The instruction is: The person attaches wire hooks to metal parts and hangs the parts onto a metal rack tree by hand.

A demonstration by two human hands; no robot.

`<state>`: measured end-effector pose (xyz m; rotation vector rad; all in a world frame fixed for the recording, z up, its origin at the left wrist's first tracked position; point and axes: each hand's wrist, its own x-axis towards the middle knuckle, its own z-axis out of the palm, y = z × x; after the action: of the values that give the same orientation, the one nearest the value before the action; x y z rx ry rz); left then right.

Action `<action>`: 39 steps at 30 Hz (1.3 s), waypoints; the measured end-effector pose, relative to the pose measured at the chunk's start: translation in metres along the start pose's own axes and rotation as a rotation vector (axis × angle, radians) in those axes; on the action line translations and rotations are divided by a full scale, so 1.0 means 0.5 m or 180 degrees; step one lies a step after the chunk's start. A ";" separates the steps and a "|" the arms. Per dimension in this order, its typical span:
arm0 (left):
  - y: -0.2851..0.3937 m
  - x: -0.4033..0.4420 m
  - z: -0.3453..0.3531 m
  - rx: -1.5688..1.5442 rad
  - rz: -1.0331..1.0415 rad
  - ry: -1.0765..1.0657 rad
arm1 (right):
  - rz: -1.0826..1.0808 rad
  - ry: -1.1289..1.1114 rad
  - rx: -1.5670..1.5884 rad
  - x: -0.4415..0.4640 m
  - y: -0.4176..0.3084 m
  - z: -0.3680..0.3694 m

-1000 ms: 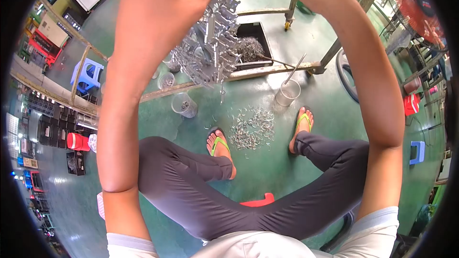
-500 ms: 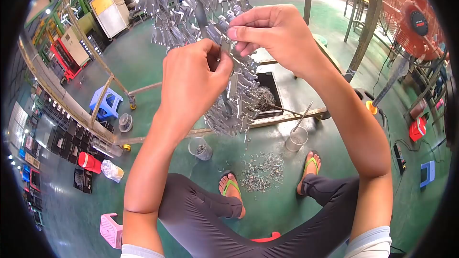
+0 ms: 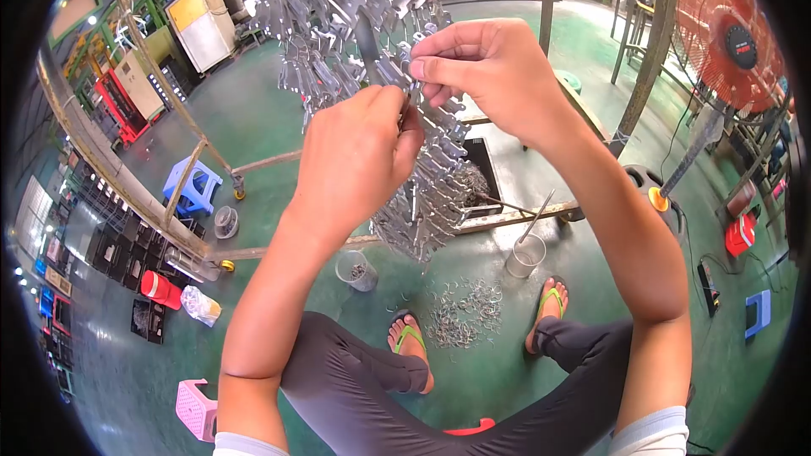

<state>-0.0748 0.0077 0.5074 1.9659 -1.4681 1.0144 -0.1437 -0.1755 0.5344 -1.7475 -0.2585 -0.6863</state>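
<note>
A dense bundle of grey metal parts (image 3: 334, 0) hangs in front of me on hooks. My left hand (image 3: 359, 156) is closed at the middle of the bundle, its thumb and fingers pinched around a metal part that is mostly hidden. Just above it on the right, my right hand (image 3: 481, 67) pinches with thumb and forefinger at the edge of the hanging parts. What lies between those fingertips is too small to make out. Small curved metal pieces (image 3: 465, 312) lie in a pile on the green floor between my feet.
A clear cup (image 3: 356, 272) with metal pieces and another cup (image 3: 525, 256) with a rod stand on the floor. Behind the bundle are a metal frame (image 3: 498, 218) and a black crate (image 3: 480, 156). At the right stands an orange fan (image 3: 731, 42); at the left, a blue stool (image 3: 196, 186).
Over the last second the view has tilted up, showing more of the bundle. My right hand has come from spread fingers to a pinch beside my left hand, which stays closed.
</note>
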 end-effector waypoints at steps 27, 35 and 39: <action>-0.077 0.167 -0.089 0.1112 -0.1178 0.0103 | -0.0602 0.0543 0.0952 0.067 0.018 0.057; -0.004 0.153 -0.131 -0.0148 -0.1994 0.0155 | -0.0578 0.0469 0.0849 0.074 0.017 0.081; 0.003 0.145 -0.137 -0.0240 -0.2080 0.0273 | -0.0614 0.0507 0.0853 0.064 0.016 0.093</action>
<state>-0.0839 0.0151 0.6063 2.0963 -0.7109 0.7191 -0.0994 -0.1400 0.5397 -1.4163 -0.3938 -0.8837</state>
